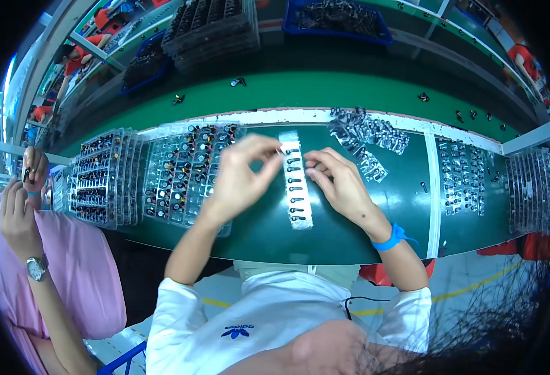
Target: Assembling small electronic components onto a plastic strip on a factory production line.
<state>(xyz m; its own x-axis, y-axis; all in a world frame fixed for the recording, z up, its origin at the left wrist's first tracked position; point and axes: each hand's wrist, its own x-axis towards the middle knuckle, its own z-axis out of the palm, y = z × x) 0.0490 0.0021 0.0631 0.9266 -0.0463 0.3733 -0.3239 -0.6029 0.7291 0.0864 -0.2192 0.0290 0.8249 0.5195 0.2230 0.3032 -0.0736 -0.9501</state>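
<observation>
Right hand (339, 183) over green table (397, 231), pale floor (472, 270).

Strip (296, 174) right of tray (156, 152)

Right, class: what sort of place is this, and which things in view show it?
Most likely a factory assembly line: there's a long green worktop, stacked clear plastic trays, and a flat white strip carrying a row of small black parts.

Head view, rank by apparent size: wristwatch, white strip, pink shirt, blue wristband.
1. Pink shirt
2. White strip with black parts
3. Blue wristband and wristwatch: too alike to rank
</observation>
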